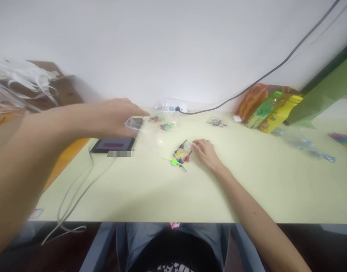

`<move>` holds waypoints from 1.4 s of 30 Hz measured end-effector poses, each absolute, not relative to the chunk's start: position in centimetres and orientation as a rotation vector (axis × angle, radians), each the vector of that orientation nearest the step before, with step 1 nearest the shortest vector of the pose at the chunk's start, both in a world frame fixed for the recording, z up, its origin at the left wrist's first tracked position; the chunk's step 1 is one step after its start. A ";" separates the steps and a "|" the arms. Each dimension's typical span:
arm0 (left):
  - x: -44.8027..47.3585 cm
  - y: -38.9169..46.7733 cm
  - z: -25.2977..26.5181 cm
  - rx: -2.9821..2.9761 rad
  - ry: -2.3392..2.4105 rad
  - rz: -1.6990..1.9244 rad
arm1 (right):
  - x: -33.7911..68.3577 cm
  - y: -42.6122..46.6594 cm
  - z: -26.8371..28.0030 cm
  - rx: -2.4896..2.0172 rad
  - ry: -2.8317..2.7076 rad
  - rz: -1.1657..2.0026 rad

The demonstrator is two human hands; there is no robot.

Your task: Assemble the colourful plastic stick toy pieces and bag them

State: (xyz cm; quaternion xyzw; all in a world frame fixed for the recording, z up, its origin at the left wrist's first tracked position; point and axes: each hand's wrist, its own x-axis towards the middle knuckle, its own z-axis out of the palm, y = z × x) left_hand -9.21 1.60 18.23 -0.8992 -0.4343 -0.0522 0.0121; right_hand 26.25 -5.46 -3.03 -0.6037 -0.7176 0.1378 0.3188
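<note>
Left of the pile of bright bits on the tabletop, the left hand pinched a clear bag, while the right hand lay beside the pile, maybe so nothing slid away, gripping I couldn't tell what.

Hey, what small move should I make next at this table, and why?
Probably set down the clear plastic that your left hand seems to hold: that hand is raised near the dark device, while your right hand rests beside the loose colourful pieces, so both could work there.
</note>
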 end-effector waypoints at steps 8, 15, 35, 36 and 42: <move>-10.6 4.5 13.2 -2.878 -1.536 -0.382 | 24.3 -6.1 -2.2 -1.453 -2.109 0.281; -7.1 4.7 4.8 -2.964 -1.526 -0.306 | 22.9 -6.5 -1.9 -1.409 -2.328 0.292; -0.9 6.3 -2.6 -2.807 -1.609 -0.251 | 22.6 -7.8 -1.4 -1.321 -2.394 0.364; -0.7 6.3 -2.6 -2.796 -1.617 -0.246 | 22.6 -7.8 -1.4 -1.321 -2.397 0.364; 0.6 5.3 -2.6 -2.722 -1.453 -0.406 | 22.8 -7.9 -1.4 -1.328 -2.393 0.344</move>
